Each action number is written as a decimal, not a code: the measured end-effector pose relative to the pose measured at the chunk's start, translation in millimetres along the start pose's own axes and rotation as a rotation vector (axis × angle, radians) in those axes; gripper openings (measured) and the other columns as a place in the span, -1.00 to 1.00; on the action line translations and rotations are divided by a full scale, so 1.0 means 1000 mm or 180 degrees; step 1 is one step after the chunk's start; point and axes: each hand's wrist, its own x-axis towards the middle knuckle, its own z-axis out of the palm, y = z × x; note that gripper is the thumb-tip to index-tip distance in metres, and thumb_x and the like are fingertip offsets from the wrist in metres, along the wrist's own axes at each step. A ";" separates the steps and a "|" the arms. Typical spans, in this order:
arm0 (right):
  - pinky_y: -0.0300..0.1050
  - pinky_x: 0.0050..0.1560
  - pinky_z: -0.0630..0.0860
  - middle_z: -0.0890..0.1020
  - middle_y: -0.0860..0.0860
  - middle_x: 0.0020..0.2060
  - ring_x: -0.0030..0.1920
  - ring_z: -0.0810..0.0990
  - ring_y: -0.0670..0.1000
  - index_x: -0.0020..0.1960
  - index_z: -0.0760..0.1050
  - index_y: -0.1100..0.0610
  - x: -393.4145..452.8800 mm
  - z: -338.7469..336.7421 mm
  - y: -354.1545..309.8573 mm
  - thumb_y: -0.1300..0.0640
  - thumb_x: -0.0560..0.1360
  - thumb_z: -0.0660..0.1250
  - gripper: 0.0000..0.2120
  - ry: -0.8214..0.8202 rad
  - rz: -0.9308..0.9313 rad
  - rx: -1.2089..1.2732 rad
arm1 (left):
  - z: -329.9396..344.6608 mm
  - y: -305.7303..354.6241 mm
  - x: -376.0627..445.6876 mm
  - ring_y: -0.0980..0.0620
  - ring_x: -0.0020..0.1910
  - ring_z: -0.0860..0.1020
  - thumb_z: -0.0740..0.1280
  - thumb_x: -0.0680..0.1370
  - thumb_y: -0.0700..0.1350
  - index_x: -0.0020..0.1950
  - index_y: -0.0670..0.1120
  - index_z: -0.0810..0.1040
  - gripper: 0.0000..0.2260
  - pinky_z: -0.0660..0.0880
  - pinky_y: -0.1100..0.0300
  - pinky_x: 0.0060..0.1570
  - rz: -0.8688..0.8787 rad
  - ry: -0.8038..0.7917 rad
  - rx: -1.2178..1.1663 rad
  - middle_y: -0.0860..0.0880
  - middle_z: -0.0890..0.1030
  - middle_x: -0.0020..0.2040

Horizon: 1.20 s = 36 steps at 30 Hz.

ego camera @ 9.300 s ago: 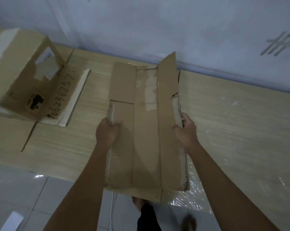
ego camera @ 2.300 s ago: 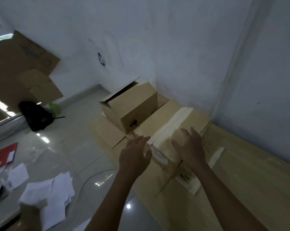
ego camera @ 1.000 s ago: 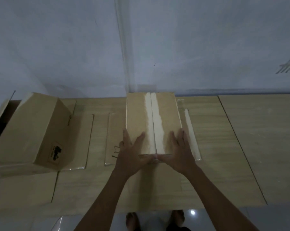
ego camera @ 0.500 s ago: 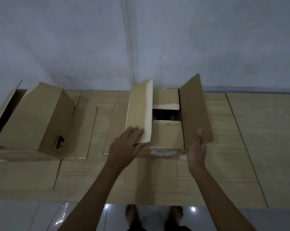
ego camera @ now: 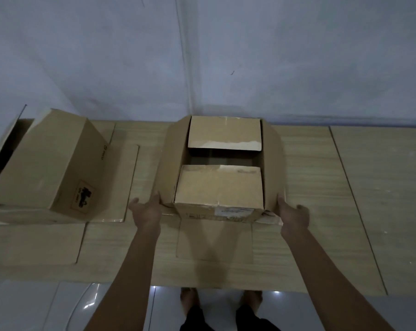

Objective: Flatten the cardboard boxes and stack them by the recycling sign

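A wood-grain floor mat (ego camera: 321,187) is lying along the wall. Between both grips, the box (ego camera: 220,187) is sitting; left hand (ego camera: 146,211) and right hand (ego camera: 291,215), fingers relaxed, are pressing its outer flaps down. Spreading both evenly should help collapsing.

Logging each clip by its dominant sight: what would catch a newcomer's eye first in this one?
The open cardboard box in the middle, its two long flaps spread sideways and two short inner flaps still folded over a dark gap. The left hand and right hand hold down the spread flaps at its near corners. To the left, a second cardboard box lies tipped on flattened cardboard sheets.
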 end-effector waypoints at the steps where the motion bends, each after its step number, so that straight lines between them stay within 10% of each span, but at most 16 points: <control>1: 0.04 0.29 0.42 0.50 0.29 0.33 0.33 0.48 0.25 0.40 0.40 0.27 -0.001 -0.002 -0.007 -0.07 0.39 0.54 -0.28 0.0248 -0.0479 -0.0367 | 0.002 0.005 -0.009 -0.21 0.38 0.44 0.49 0.49 -0.14 0.53 -0.14 0.30 -0.34 0.42 -0.07 0.33 0.0511 0.0327 0.0510 -0.19 0.48 0.39; 3: 0.02 0.32 0.34 0.48 0.31 0.32 0.35 0.42 0.25 0.39 0.41 0.28 -0.004 -0.002 -0.026 0.11 0.49 0.43 -0.47 0.0517 -0.1483 -0.0698 | 0.006 0.021 -0.029 -0.15 0.37 0.39 0.41 0.43 -0.31 0.48 -0.09 0.40 -0.39 0.34 0.03 0.33 0.2122 0.0724 0.0864 -0.14 0.46 0.39; 7: -0.05 0.31 0.34 0.50 0.17 0.29 0.32 0.45 0.18 0.34 0.47 0.21 -0.007 0.021 -0.082 0.13 0.51 0.40 -0.57 0.0206 -0.3040 -0.0831 | 0.041 0.050 -0.040 -0.05 0.23 0.52 0.34 0.56 -0.05 0.30 0.00 0.59 -0.69 0.38 0.10 0.26 0.4326 -0.0625 0.1682 0.01 0.59 0.24; 12: -0.01 0.54 0.10 0.24 0.11 0.55 0.55 0.16 0.13 0.56 0.23 0.14 -0.015 0.092 -0.152 -0.03 0.42 0.53 -0.17 -0.1579 -0.4205 -0.2767 | 0.087 0.066 -0.047 0.02 0.58 0.18 0.13 0.46 0.54 0.55 0.10 0.29 -0.21 -0.10 -0.20 0.57 0.3799 -0.1683 0.3805 0.10 0.36 0.53; 17: 0.22 0.55 0.04 0.00 0.09 0.61 0.59 -0.02 0.17 0.61 -0.02 0.02 -0.009 0.152 -0.162 -0.02 0.40 0.54 0.00 -0.1483 -0.4564 -0.4450 | 0.088 0.063 -0.036 -0.01 0.32 0.43 0.22 0.39 0.56 0.46 0.09 0.40 -0.21 0.02 -0.21 0.55 0.3963 -0.1736 0.3463 0.05 0.51 0.28; 28: 0.42 0.43 0.14 -0.07 0.10 0.59 0.58 -0.08 0.24 0.59 -0.09 -0.14 -0.008 0.155 -0.160 0.17 0.55 0.27 -0.23 -0.1410 -0.4575 -0.4905 | 0.053 0.070 -0.054 -0.03 0.16 0.56 0.41 0.35 0.41 0.21 -0.16 0.55 -0.29 0.32 -0.06 0.46 0.5438 -0.1108 0.2215 -0.05 0.60 0.10; 36: 0.08 0.29 0.38 0.43 0.21 0.41 0.33 0.43 0.25 0.50 0.34 -0.06 -0.027 0.111 -0.219 0.36 0.55 0.14 -0.41 -0.1924 -0.4381 -0.4120 | -0.003 0.082 -0.071 0.03 -0.27 0.48 0.53 0.41 0.13 0.02 -0.01 0.50 -0.65 0.26 0.19 -0.30 0.5865 -0.0827 0.2765 0.05 0.56 -0.21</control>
